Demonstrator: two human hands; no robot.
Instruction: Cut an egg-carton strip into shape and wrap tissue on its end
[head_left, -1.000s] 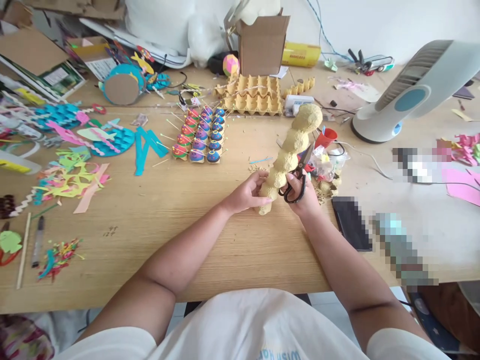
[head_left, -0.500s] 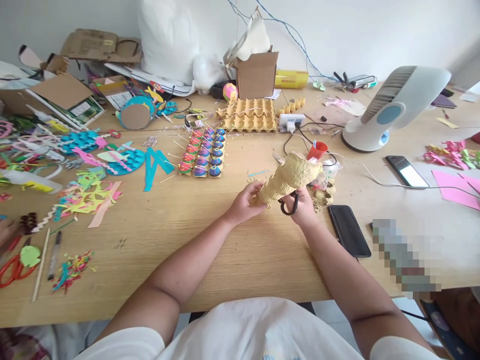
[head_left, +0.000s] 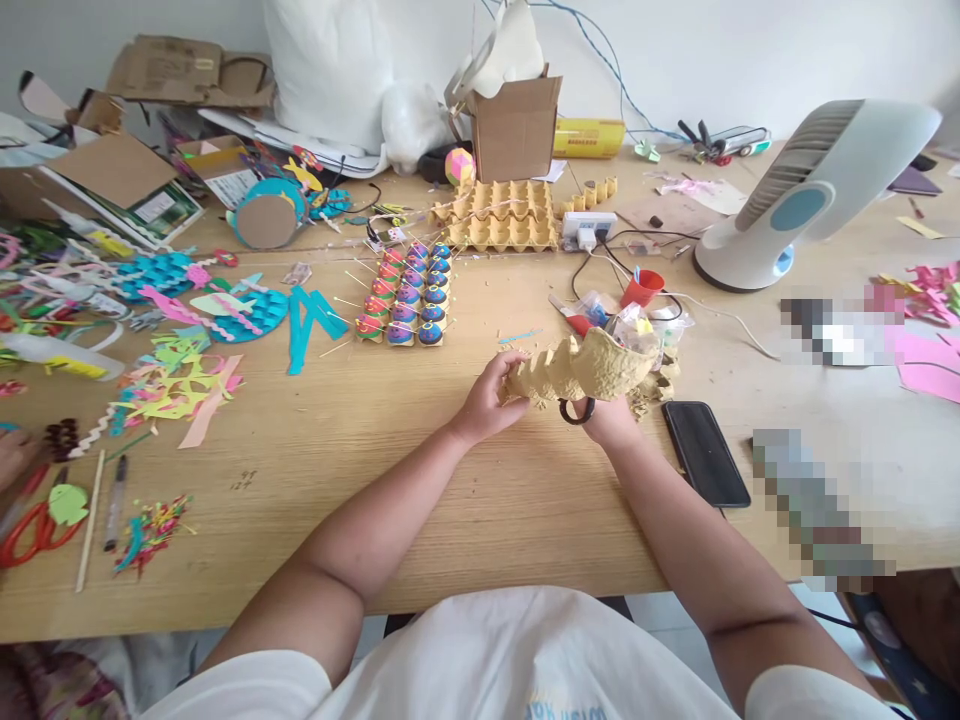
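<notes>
A yellow strip cut from an egg carton (head_left: 581, 367) lies nearly level above the wooden table (head_left: 420, 480), its hollow cups facing me. My left hand (head_left: 487, 398) grips the strip's left end. My right hand (head_left: 606, 418) sits under the strip's middle with black-handled scissors (head_left: 576, 410) in it; only the handle loop shows, and the blades are hidden behind the carton. Yellow cardboard crumbs (head_left: 651, 392) lie just right of my hands.
Painted egg-cup figures (head_left: 405, 295) and egg trays (head_left: 502, 215) stand behind. A black phone (head_left: 705, 452) lies to the right, with a white fan (head_left: 814, 190) beyond. Coloured paper cutouts (head_left: 172, 370) and red scissors (head_left: 34, 530) lie at left. Another person's hand (head_left: 11, 455) shows at the left edge.
The carton strip has swung from upright down to nearly level, turning its hollow side toward me. The scissors have gone from beside the strip to behind it.
</notes>
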